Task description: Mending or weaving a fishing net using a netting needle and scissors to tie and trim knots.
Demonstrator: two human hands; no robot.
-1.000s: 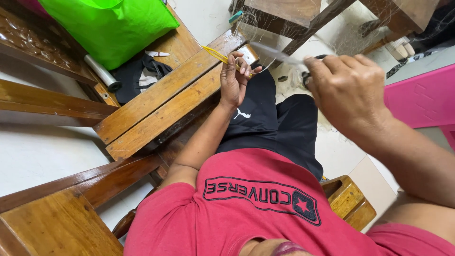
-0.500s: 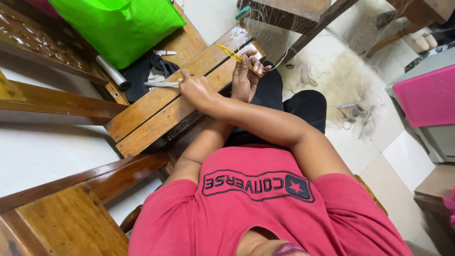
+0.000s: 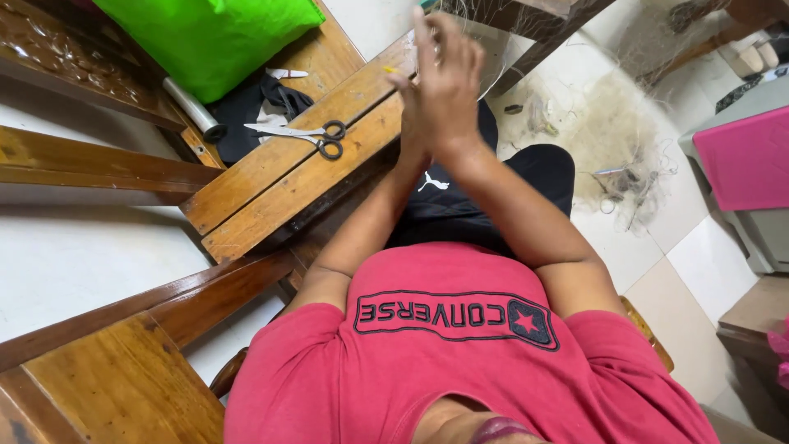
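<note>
In the head view, your right hand [image 3: 448,82] is raised in front of you with fingers spread and upright, released, gripping nothing that shows. Your left hand [image 3: 408,111] sits just behind it and is mostly covered; something small and yellow [image 3: 389,70] pokes out at its far-left edge, but you cannot tell whether that hand is clenched on it or loose. Both hands hover over the far end of the wooden plank [image 3: 304,164] that runs diagonally across the scene. The scissors [image 3: 306,136] lie flat on that plank, to the left of your hands and apart from them, handles toward you, blades pointing left. Further left, beyond the plank, a dark cloth [image 3: 246,115] lies crumpled beside a grey roll [image 3: 193,107], and a green bag [image 3: 205,37] rests at the far left; its contents are hidden. To the right, on the tiled floor, a pale tangle of fine netting [image 3: 608,140] is spread out, and a pink box [image 3: 748,156] stands at the right edge.
</note>
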